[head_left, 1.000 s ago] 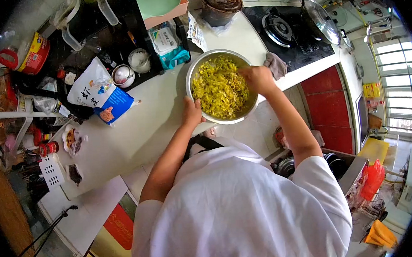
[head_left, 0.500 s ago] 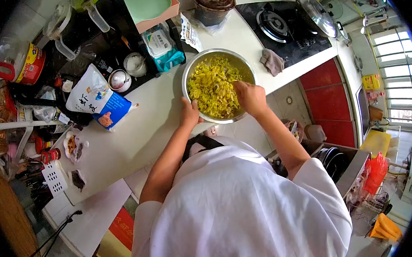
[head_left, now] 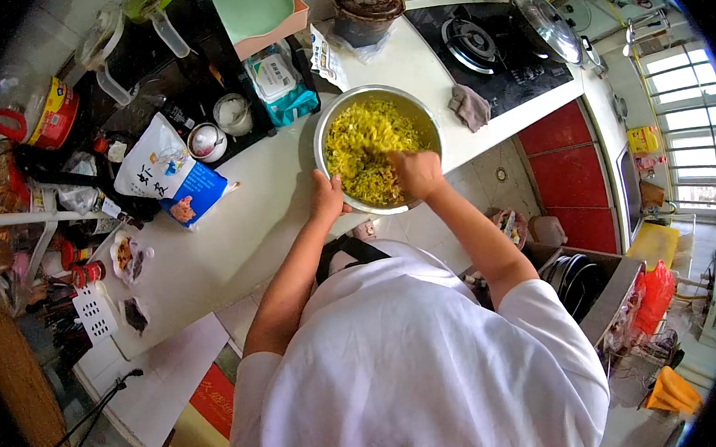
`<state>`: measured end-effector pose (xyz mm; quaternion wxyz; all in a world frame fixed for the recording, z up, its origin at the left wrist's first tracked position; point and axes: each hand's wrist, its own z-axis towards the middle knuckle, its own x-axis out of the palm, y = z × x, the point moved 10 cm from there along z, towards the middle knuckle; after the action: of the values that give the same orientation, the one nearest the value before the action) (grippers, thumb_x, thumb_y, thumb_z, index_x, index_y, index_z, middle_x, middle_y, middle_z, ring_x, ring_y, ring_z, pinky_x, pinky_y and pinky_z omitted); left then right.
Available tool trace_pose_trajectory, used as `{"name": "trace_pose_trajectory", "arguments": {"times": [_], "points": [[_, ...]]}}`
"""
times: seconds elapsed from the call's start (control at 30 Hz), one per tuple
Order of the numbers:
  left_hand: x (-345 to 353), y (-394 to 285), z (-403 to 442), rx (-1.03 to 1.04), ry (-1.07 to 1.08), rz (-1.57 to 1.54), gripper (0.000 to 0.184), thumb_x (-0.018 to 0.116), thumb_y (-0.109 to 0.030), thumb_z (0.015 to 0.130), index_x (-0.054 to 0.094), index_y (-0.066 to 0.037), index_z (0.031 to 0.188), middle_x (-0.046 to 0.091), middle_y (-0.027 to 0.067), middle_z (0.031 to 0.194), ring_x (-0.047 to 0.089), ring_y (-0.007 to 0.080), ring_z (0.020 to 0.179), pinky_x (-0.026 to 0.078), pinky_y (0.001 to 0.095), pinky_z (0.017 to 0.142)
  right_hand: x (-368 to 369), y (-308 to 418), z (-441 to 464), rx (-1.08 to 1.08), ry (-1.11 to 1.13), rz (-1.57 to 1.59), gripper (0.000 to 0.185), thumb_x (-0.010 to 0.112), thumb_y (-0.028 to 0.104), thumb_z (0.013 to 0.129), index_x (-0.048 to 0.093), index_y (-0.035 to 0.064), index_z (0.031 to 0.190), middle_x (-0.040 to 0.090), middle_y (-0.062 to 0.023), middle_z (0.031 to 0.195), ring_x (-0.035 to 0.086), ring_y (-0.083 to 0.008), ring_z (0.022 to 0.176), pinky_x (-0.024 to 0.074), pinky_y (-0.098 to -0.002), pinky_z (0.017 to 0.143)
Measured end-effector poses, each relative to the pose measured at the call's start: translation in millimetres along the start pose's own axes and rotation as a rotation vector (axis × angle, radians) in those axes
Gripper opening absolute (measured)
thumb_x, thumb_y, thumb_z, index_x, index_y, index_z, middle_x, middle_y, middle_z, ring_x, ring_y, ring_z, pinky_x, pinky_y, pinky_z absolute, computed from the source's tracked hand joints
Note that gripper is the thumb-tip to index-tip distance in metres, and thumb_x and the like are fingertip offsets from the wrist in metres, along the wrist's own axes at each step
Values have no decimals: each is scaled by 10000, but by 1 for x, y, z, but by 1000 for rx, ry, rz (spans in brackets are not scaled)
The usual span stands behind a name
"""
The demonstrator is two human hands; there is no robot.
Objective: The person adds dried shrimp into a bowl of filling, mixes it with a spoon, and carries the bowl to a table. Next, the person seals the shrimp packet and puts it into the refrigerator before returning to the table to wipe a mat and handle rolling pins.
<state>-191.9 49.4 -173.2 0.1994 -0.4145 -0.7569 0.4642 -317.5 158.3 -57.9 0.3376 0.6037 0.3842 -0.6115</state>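
Note:
A steel mixing bowl [head_left: 431, 119] stands at the counter's front edge. Chopped yellow-green food mixture [head_left: 366, 131], flecked with brown, fills much of it. My left hand [head_left: 328, 195] grips the bowl's near-left rim, thumb on the edge. Inside the right part of the bowl, my right hand [head_left: 417, 172] is closed with its fingers curled down toward the mixture. Whatever it may hold is hidden by the fingers and the food, which is blurred beside it.
Left of the bowl lies a blue-and-white food bag [head_left: 174, 176], with a small bowl of white powder [head_left: 207, 142] behind it. A grey cloth [head_left: 470, 107] rests by the gas stove [head_left: 492, 56]. A dark lidded pot [head_left: 366, 11] stands behind the bowl.
My right hand has moved slightly left and down within the bowl, and the mixture has shifted, with a hollow by my fingers. My left hand stays at the rim.

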Motion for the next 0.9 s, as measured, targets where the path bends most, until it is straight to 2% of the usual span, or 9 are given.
{"name": "trace_pose_trajectory", "arguments": {"times": [0.27,0.4,0.47,0.5,0.6,0.7,0.73,0.77,0.9], "points": [[2,9,3,-73,-1,25,591,409,-282,932,76,-28,1350,547,227,1009,586,212,424,474,292,341,-57,-54,12,157,-183,85,130,527,197,764,596,147,862,631,-88,735,613,-310,633,471,-429,546],[3,13,5,-82,-9,5,595,409,-283,932,68,-29,1347,541,225,1032,584,212,424,477,290,342,-22,-79,38,268,-143,58,131,487,200,811,575,128,875,631,-118,738,613,-330,642,465,-446,558],[4,12,2,-137,38,10,680,391,-315,937,-24,-65,1414,518,194,1128,560,162,431,475,268,382,-6,-63,44,198,-179,47,130,493,172,795,593,146,873,629,-126,734,613,-320,629,474,-435,545],[4,9,0,-137,39,11,680,391,-315,937,-24,-65,1414,518,194,1128,560,162,431,475,268,382,-1,-47,45,151,-88,24,127,502,158,777,574,125,877,630,-127,728,615,-326,636,473,-438,553],[2,4,-3,-119,32,7,683,394,-318,936,-22,-61,1413,495,193,1167,559,163,428,476,267,384,-10,-20,28,67,95,-12,127,515,143,753,556,96,863,629,-124,723,616,-328,639,476,-429,558],[5,10,-2,-135,43,-3,683,396,-319,937,-18,-57,1412,477,196,1192,561,170,424,480,273,385,-52,-38,9,84,-145,46,149,530,150,745,567,96,878,605,-124,635,614,-317,614,476,-427,540],[3,6,-2,-79,-3,-14,503,407,-289,934,104,-50,1257,515,195,1055,566,200,410,465,284,345,-43,-61,8,242,8,-24,152,524,155,752,578,96,881,620,-129,671,618,-315,620,477,-432,533],[0,2,-2,-24,-48,-22,335,417,-259,931,226,-42,1102,553,194,918,570,229,397,451,296,305,-44,-73,5,255,-38,-30,144,523,160,753,584,94,865,624,-135,682,621,-319,627,477,-436,531],[1,4,0,-40,-25,-11,343,418,-260,931,222,-31,1096,552,204,933,573,231,402,455,295,309,-14,-89,-15,317,6,-51,117,525,174,752,601,101,801,629,-156,699,627,-332,652,486,-443,553]]}}
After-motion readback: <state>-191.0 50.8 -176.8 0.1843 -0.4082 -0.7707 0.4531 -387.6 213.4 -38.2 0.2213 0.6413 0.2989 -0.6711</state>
